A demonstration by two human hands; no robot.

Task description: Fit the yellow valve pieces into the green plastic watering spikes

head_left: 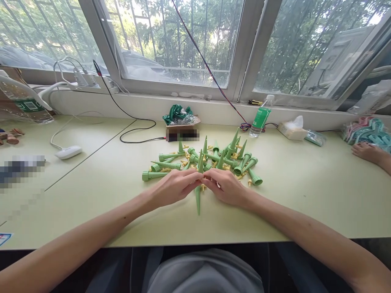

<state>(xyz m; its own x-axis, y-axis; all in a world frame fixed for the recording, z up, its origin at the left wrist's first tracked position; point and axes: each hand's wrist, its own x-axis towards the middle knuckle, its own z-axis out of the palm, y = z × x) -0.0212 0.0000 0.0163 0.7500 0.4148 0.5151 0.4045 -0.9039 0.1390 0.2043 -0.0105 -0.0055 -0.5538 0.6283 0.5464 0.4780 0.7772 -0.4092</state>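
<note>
My left hand (174, 186) and my right hand (226, 185) meet fingertip to fingertip at the near edge of a pile. The fingers of each are closed in a pinch, and whatever lies between them is too small or too hidden to name. Just below the fingertips a green plastic watering spike (198, 202) points toward me; its upper end is hidden by my hands. Behind my fingers another green spike (200, 160) points upward. The pile holds several green spikes (241, 162) with ribbed caps, mixed with small yellow plastic fittings (249, 182).
Behind the pile stands a small cardboard box (195, 121) with green plastic wrapping. Farther right are a water bottle (261, 118), a tissue pack (292, 129) and another person's hand (368, 151) by coloured hangers (371, 132). A white device (69, 152) with a cable lies left.
</note>
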